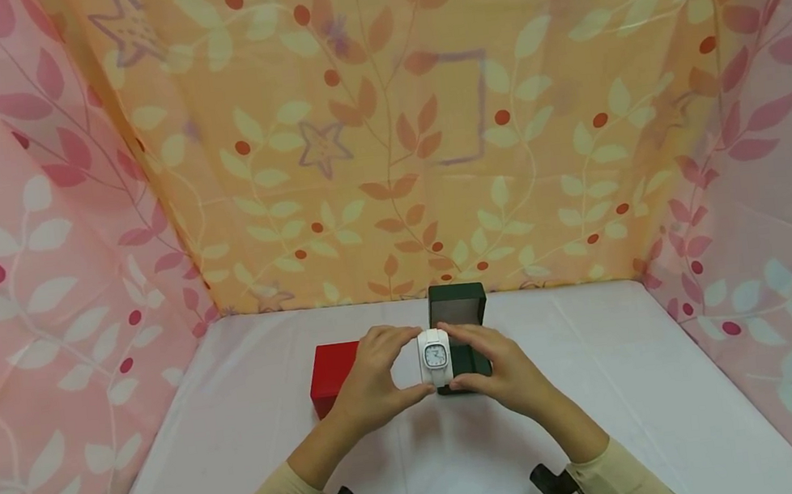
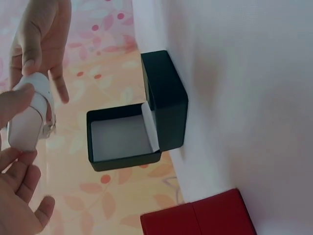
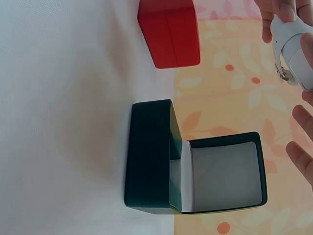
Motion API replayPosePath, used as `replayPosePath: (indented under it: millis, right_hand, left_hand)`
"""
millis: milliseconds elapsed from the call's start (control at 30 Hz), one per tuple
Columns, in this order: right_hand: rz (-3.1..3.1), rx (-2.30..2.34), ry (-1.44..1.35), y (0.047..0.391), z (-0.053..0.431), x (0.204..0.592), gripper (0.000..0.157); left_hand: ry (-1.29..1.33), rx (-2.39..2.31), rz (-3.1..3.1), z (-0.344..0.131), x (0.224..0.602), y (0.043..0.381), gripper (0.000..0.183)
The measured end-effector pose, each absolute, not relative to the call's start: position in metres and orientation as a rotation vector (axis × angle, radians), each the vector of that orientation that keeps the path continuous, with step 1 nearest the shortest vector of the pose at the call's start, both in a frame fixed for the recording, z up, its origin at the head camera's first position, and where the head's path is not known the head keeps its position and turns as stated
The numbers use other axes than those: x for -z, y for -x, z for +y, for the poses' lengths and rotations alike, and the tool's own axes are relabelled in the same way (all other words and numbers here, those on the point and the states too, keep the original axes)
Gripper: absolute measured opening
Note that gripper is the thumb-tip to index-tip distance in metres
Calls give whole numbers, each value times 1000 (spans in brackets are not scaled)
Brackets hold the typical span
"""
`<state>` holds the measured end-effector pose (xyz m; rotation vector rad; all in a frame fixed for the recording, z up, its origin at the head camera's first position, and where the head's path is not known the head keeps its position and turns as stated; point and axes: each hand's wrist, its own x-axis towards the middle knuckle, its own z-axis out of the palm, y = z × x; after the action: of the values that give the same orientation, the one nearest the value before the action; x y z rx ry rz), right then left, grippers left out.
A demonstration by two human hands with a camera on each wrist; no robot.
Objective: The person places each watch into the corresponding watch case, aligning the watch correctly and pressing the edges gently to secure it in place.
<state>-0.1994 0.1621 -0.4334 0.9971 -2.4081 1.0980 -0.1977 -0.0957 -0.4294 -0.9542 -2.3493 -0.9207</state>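
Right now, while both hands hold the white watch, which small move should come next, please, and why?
I would probably lower the white watch slowly toward the green box. The left hand and right hand hold it raised above the table, and that box stands near with its lid open.

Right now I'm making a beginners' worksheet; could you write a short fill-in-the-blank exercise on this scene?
The left hand and the ____ hand together hold the white watch with the rounded-square dial.
The dark green rectangular box is not shut; its lid is ____.
In the head view, the red rectangular box sits to the ____ of the green box.

Missing words: right; open; left.
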Motion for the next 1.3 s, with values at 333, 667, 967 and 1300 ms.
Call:
replayPosePath:
  millis: [333, 667, 967, 1300]
  right_hand:
    - [-2427, -1082, -952, 197, 171, 431, 80]
    - [-2437, -1105, -963, 203, 185, 432, 79]
    - [-2470, -1114, -929, 207, 195, 436, 78]
    - [-2487, -1131, -892, 211, 200, 438, 80]
  left_hand:
    - [937, 860, -2390, -86, 432, 200, 83]
    - [961, 851, -2391, -75, 433, 207, 84]
    - [962, 843, -2477, -65, 431, 209, 87]
    - [949, 827, -2508, -59, 428, 214, 85]
